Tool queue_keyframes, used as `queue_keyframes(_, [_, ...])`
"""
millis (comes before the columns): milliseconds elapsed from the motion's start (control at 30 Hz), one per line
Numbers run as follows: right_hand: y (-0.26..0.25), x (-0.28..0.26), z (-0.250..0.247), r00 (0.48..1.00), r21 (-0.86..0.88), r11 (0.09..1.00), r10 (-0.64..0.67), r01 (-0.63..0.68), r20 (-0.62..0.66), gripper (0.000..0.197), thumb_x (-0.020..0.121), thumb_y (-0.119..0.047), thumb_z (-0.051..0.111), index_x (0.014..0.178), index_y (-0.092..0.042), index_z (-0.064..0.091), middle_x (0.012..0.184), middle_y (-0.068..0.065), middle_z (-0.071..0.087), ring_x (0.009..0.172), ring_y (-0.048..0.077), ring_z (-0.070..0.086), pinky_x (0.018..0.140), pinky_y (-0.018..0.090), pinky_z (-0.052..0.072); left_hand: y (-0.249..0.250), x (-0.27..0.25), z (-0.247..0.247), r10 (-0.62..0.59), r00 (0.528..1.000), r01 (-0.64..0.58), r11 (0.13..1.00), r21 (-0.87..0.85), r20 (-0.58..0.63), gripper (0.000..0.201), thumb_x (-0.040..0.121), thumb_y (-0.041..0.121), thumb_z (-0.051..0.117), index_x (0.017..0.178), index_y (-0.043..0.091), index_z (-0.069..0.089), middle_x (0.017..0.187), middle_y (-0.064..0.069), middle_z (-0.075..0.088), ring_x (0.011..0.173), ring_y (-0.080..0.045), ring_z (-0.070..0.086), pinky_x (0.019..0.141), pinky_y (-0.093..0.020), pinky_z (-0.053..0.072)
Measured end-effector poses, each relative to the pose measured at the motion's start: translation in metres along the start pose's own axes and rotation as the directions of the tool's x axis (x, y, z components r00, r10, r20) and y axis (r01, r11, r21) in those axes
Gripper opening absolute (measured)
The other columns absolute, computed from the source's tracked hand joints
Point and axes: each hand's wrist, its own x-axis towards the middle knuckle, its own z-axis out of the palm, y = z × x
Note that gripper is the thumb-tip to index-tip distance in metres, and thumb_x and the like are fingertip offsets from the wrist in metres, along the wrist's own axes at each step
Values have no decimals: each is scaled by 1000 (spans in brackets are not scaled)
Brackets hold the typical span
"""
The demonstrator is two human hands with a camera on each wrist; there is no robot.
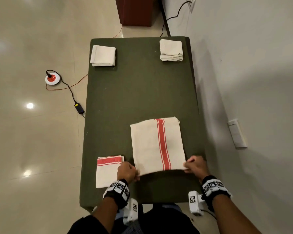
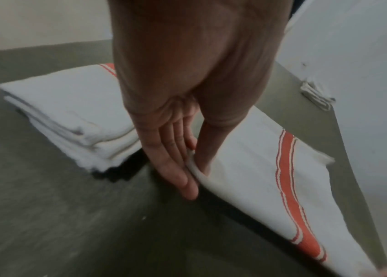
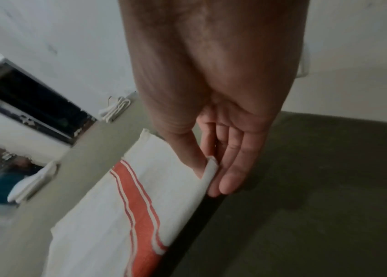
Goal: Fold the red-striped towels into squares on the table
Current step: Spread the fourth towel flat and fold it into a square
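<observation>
A cream towel with a red stripe (image 1: 156, 144) lies folded lengthwise on the green table (image 1: 139, 92). Its near edge is lifted off the table. My left hand (image 1: 128, 171) pinches the near left corner between thumb and fingers (image 2: 180, 168). My right hand (image 1: 195, 165) pinches the near right corner, thumb on top and fingers (image 3: 225, 168) underneath. The red stripe (image 2: 289, 180) runs away from me down the towel's middle. A second red-striped towel (image 1: 107, 170), folded into a square, sits to the left of my left hand and shows in the left wrist view as a layered stack (image 2: 68, 116).
Two plain cream folded towels rest at the far corners, one left (image 1: 103, 55) and one right (image 1: 171, 50). A wall (image 1: 252, 65) runs along the table's right side. On the floor to the left lie a power socket (image 1: 52, 78) and a cabled adapter (image 1: 79, 108).
</observation>
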Motion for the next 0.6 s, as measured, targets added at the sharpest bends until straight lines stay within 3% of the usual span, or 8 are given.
queue_keyframes(67, [25,-8,-7,1000,-136,991,14,-10,28,19,80,6,78,71,-2,64,69,15,69,60,27,73,69,55,65,-18,-14,10,-40,994,32,996,78,103,27,84,-5,74,64,7,60,62,-12,73,60,-29,77,56,-38,63])
queue_keyframes(133, [41,-13,-12,998,-227,974,3,13,70,22,80,0,80,69,-5,63,64,11,69,57,24,72,68,55,65,-29,-23,18,-77,983,55,990,129,166,22,83,-4,76,70,4,60,70,-16,73,62,-31,77,59,-42,65])
queue_keyframes(233, [36,-16,-16,988,-445,887,-68,122,136,26,83,-25,85,72,-19,62,67,1,71,64,21,70,71,41,61,-27,-30,18,-55,985,-1,949,316,166,20,82,14,80,89,5,64,92,-15,76,84,-32,77,75,-42,63])
queue_keyframes(300, [16,-16,-20,982,-552,812,-175,188,75,26,85,-35,84,82,-23,61,78,0,68,76,23,67,70,34,51,-13,-31,9,65,994,-100,843,528,84,26,87,25,73,104,7,66,109,-14,71,105,-34,69,84,-40,55])
queue_keyframes(400, [-27,-6,-20,903,-517,784,-426,343,-46,22,87,-20,80,100,-17,63,93,0,63,85,24,63,73,35,49,23,-25,-9,282,958,-204,798,566,-53,23,93,24,65,110,8,64,113,-15,68,110,-39,65,83,-43,50])
queue_keyframes(500, [-72,15,-8,813,-522,687,-581,506,23,29,87,-12,75,111,-19,61,110,2,63,95,26,62,82,44,56,60,-8,-23,478,867,-345,781,521,-142,34,90,17,68,122,12,58,118,-14,63,105,-41,64,80,-47,51])
queue_keyframes(600, [-105,33,1,768,-616,562,-630,552,113,38,86,-8,74,119,-21,61,117,3,60,98,28,63,83,43,56,87,12,-27,545,834,-398,702,590,-86,49,88,14,68,134,23,55,126,-10,57,111,-39,63,85,-50,54])
